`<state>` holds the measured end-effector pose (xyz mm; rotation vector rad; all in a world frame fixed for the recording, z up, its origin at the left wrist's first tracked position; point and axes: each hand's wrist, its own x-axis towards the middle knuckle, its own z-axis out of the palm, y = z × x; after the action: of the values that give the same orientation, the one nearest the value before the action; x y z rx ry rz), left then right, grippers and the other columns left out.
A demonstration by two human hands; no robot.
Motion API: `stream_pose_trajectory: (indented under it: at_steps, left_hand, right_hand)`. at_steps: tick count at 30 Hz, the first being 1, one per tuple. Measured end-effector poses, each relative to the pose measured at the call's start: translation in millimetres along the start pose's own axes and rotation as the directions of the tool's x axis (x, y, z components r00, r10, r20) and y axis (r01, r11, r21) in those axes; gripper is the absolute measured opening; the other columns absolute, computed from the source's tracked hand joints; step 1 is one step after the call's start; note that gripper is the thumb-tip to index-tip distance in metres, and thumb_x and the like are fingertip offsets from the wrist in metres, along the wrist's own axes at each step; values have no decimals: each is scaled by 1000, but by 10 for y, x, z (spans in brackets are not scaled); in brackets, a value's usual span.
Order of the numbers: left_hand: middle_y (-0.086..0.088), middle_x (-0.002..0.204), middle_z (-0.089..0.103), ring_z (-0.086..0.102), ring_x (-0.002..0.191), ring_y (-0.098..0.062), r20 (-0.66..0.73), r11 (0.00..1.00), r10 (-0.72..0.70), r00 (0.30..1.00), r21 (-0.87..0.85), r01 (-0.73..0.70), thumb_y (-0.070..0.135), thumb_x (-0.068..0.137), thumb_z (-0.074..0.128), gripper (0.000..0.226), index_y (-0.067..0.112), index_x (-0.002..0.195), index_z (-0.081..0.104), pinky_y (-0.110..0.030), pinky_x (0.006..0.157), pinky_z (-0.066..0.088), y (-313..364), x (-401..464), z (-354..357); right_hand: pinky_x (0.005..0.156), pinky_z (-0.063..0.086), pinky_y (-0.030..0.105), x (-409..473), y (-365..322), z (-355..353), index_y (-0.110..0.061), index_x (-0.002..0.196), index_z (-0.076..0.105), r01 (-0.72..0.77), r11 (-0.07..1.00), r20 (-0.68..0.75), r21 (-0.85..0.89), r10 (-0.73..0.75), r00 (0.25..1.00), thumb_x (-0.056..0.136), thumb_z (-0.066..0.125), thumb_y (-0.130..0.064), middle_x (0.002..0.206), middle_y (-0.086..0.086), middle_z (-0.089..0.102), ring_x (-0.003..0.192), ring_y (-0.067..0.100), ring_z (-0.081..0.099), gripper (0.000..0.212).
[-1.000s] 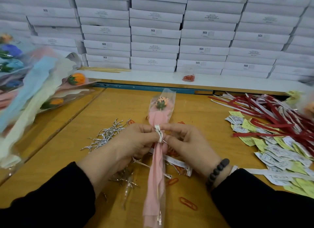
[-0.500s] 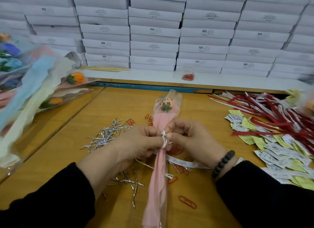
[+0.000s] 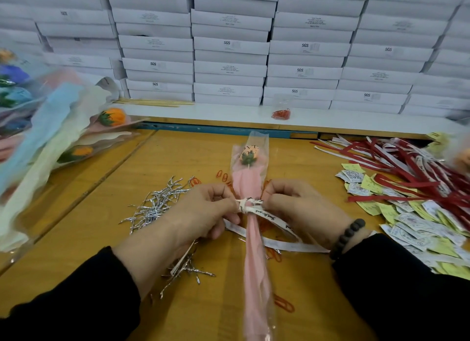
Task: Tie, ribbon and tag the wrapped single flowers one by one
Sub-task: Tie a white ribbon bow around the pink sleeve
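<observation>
On shelf: clear bag [image 3: 281,109], apparently red clips | hands [image 3: 250,208] pinching ribbon [image 3: 250,205]

Both hands [image 3: 254,211] have drawn apart, pulling the ribbon [image 3: 250,205] taut.

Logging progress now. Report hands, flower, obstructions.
Left hand and right hand each pinch a ribbon end at the knot. Pink flower flat on table, ribbon round its neck. Nothing blocking.
</observation>
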<state>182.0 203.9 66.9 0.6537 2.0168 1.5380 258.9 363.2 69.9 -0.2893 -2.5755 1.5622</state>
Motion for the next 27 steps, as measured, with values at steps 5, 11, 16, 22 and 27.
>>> stream_pose_trajectory:
  at_steps: [5,11,16,22,27]
  left_hand:
    - [-13,69,68,42,30,-10,-37,1000,9,999,5,-9,1,88,53,12,5,77,53,-16,34,21,-9,12,-7]
    - [-15,70,67,43,37,-11,-46,1000,15,999,23,-14,5,88,55,17,8,71,51,-18,38,26,-44,15,-17]
    - [-10,69,63,57,58,-9,-49,981,106,993,-155,-113,2,82,63,14,3,68,60,-15,53,47,-22,5,3]
    - [-10,95,70,65,84,-12,-87,924,199,976,-316,-216,-8,79,58,28,7,55,54,-26,81,50,-11,15,15]
    - [-22,82,55,39,55,-14,-72,926,189,979,-317,-202,-7,83,53,23,4,64,48,-17,49,32,-47,38,13]
  right_hand:
    - [34,29,13,5,46,-38,-8,67,54,-71,915,34,396,63,997,84,52,2,47,2,47,37,6,38,20]
    - [33,30,14,41,82,-39,-8,61,48,-25,802,-55,597,72,996,81,50,9,41,3,46,36,9,39,26]
    - [34,34,14,56,86,11,-5,63,47,-12,742,-50,670,62,997,81,48,12,47,3,54,37,7,43,25]
    - [33,34,14,62,99,47,-9,64,48,-67,794,-19,604,99,995,83,51,8,39,1,46,32,7,43,26]
    - [32,32,13,65,104,66,-9,65,47,-76,824,-39,562,119,992,84,50,7,36,0,45,30,6,41,25]
